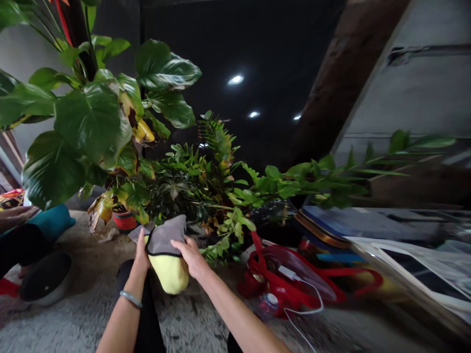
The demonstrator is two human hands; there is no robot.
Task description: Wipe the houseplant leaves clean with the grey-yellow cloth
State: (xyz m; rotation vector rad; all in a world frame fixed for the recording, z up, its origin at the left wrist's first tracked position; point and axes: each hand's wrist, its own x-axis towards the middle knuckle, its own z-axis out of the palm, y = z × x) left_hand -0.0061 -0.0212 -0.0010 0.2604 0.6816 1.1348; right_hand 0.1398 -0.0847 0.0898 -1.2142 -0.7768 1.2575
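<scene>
A grey and yellow cloth (169,267) with a dark edge band hangs between my two hands, low and left of the middle. My left hand (142,252) grips its left edge, and a small greyish label or paper shows beside the fingers. On the right side, my right hand (190,255) holds the cloth with the fingers laid over its grey part. The grey part is on top and the yellow part hangs below. A bracelet (131,299) is on my left wrist.
Large leafy plants (91,122) stand ahead, one in a red pot (124,220). A red bag (279,274) with a white cable (307,312) lies at the right. A dark bowl (46,279) and part of another person in dark clothing (18,245) are at the left.
</scene>
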